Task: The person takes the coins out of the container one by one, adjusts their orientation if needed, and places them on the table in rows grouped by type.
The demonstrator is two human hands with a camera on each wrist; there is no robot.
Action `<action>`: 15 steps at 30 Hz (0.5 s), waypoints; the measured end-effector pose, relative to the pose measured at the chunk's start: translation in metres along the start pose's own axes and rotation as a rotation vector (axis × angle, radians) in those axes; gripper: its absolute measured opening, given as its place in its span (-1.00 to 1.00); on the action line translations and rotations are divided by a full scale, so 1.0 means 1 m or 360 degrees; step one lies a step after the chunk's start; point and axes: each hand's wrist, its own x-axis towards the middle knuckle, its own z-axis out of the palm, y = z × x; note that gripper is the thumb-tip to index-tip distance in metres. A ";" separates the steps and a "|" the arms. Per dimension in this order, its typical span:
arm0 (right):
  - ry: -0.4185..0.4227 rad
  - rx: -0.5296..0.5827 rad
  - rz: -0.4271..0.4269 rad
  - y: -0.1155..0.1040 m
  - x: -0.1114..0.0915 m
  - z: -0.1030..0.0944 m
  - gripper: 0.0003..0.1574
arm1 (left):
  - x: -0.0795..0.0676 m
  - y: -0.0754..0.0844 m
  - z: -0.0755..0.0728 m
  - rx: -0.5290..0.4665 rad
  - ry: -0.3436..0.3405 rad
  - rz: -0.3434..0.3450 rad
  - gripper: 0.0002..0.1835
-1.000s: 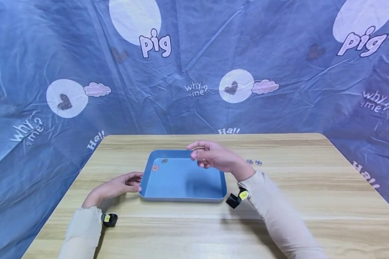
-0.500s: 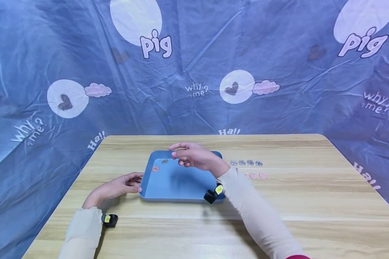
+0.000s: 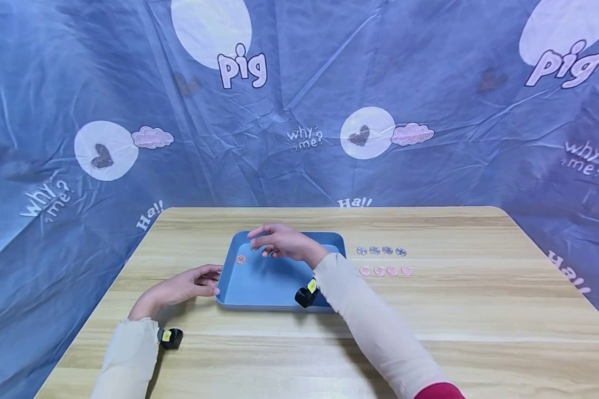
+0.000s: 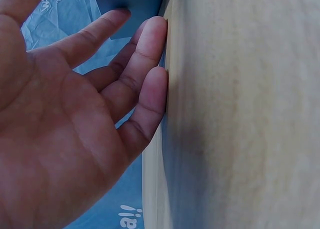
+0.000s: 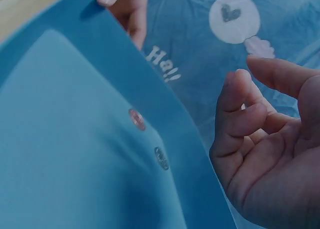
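A shallow blue tray (image 3: 279, 288) lies on the wooden table. Inside it, near the left wall, are a copper-coloured coin (image 5: 136, 119) and a silver-coloured coin (image 5: 161, 158); the right fingers partly cover the silver one in the head view. My right hand (image 3: 284, 243) hovers above the tray's far part, fingers loosely bent, with nothing between thumb and fingertips. At the tray's left side my left hand (image 3: 192, 284) rests with relaxed fingers, thumb and fingertips right at the wall. In the left wrist view, two fingertips (image 4: 152, 89) come down at the table surface.
Right of the tray, several silver-coloured coins (image 3: 375, 250) form a row, with a row of several copper-coloured coins (image 3: 380, 271) in front of it. A printed blue cloth (image 3: 299, 111) hangs behind the wooden table (image 3: 259, 354).
My right hand has moved left across the tray toward the two coins inside, uncovering the coin rows on the table. The left hand stays at the tray's left side.
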 end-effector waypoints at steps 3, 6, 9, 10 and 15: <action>-0.0022 -0.0097 0.0011 0.001 0.005 0.001 -0.44 | 0.001 0.000 -0.001 -0.0017 -0.0016 0.0011 -0.24; -0.0042 -0.0178 0.0038 0.002 0.009 0.002 -0.47 | 0.002 -0.001 -0.001 -0.0021 -0.0034 0.0034 -0.25; -0.0058 -0.0270 0.0064 0.004 0.014 0.004 -0.50 | 0.003 -0.001 -0.002 -0.0009 -0.0041 0.0044 -0.24; -0.0066 -0.0306 0.0069 0.005 0.015 0.005 -0.50 | 0.002 -0.002 -0.002 -0.0001 -0.0039 0.0040 -0.24; -0.0085 -0.0441 0.0085 0.013 0.025 0.009 -0.53 | 0.002 -0.002 -0.002 0.0007 -0.0029 0.0009 -0.23</action>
